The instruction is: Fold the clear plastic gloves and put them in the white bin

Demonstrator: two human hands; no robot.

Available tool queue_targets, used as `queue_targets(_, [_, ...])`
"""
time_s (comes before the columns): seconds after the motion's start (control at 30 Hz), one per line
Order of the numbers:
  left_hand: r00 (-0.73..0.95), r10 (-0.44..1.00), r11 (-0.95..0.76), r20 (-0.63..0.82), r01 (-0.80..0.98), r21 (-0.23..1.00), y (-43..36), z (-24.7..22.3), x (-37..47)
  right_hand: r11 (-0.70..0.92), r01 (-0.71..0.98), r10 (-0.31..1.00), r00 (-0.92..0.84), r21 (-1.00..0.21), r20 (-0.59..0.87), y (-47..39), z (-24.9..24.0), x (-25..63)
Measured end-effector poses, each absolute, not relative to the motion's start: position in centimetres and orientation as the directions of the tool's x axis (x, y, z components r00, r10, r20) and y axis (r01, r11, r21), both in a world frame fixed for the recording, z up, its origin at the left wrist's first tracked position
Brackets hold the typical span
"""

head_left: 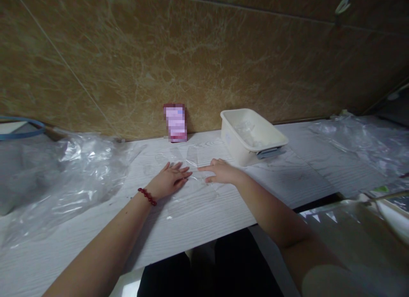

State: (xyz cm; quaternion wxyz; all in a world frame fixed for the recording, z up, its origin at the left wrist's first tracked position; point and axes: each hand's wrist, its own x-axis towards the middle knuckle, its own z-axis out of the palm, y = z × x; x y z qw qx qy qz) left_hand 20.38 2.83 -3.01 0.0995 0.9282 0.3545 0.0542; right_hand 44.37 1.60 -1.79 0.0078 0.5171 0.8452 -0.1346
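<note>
A thin clear plastic sheet or bag (191,194) lies flat on the white wood-grain table. My left hand (171,179), with a red bead bracelet (147,196) at the wrist, rests on it palm down, fingers spread. From the right, my right hand (222,171) touches the plastic with its index finger stretched out; the thumb is apart and the other fingers are curled. Nothing shows in its grasp. The plastic's edges are hard to make out against the table.
A cream plastic bin (236,141) with clear pieces inside stands behind my right hand. A phone (176,123), its screen blurred, leans on the marbled wall. Crumpled clear plastic lies at left (86,169) and at far right (361,139). The table's front edge (204,246) is near my lap.
</note>
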Motion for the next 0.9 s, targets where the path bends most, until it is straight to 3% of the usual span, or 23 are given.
queue_targets(0.13, [0.747, 0.665, -0.733, -0.015, 0.656, 0.183, 3.8, -3.0, 19.1, 0.428, 0.877, 0.866, -0.467, -0.218, -0.178, 1.7, -1.5, 44.3])
queue_targets(0.3, [0.706, 0.706, -0.708, 0.049, 0.703, 0.073, 2.2, -1.8, 20.1, 0.435, 0.876, 0.862, -0.472, -0.21, -0.184, 2.0, -1.7, 44.4])
queue_targets(0.4, [0.753, 0.654, -0.756, 0.069, 0.649, 0.081, -1.0, -1.2, 22.7, 0.451, 0.866, 0.859, -0.487, -0.217, -0.158, 2.2, -1.8, 44.6])
queue_targets(0.5, [0.795, 0.6, -0.799, 0.09, 0.592, 0.103, -4.3, -1.6, 25.8, 0.432, 0.87, 0.887, -0.458, -0.239, -0.064, 2.5, -1.8, 44.5])
queue_targets(0.67, [0.704, 0.699, -0.714, 0.124, 0.697, 0.065, -6.9, -3.5, 28.1, 0.468, 0.84, 0.883, -0.431, -0.275, 0.187, 2.8, -1.9, 43.4])
queue_targets(0.9, [0.711, 0.701, -0.713, 0.054, 0.697, 0.071, -6.9, -3.6, 27.8, 0.493, 0.838, 0.867, -0.496, -0.234, 0.051, 3.0, -3.1, 41.7])
